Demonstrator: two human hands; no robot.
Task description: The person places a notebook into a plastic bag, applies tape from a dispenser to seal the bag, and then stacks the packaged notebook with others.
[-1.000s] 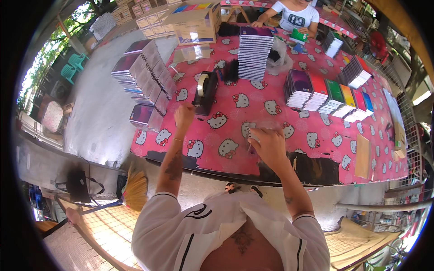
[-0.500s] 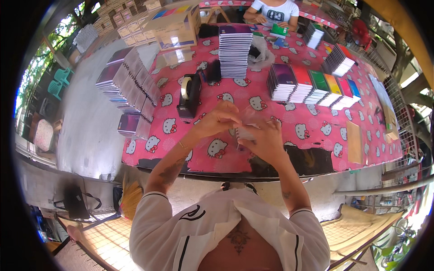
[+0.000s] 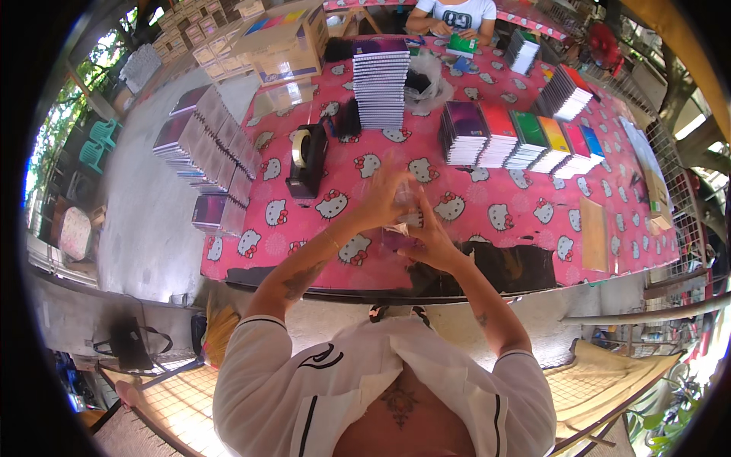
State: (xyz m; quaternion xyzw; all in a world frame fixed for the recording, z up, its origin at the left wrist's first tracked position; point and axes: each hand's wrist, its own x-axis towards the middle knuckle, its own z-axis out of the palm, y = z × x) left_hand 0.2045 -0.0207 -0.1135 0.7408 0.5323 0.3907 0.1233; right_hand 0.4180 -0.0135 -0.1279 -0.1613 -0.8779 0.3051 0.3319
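Note:
Between my hands, above the near part of the table, is a purple spiral notebook (image 3: 394,239) in clear, shiny plastic; my fingers cover much of it, and I cannot tell if it is one or several. My left hand (image 3: 383,201) closes on its far left side, with the fingertips smeared by motion. From the right, my right hand (image 3: 435,239) grips it with bent fingers, the thumb at the near end. A black tape dispenser (image 3: 310,171) with a roll of tape stands left of my left hand.
Tall notebook stack (image 3: 379,87) stands at the back. Coloured notebook stacks (image 3: 466,137) line the right; plastic-wrapped bundles (image 3: 221,206) sit at the left edge. A carton (image 3: 285,57) is at the far left, a brown board (image 3: 594,234) at the right. Across the table, a person (image 3: 454,19) handles a green notebook.
My hands have turned the plastic-wrapped notebook, and its purple cover shows where white pages and coils showed before. My left hand has shifted over its far side. The view has swung slightly.

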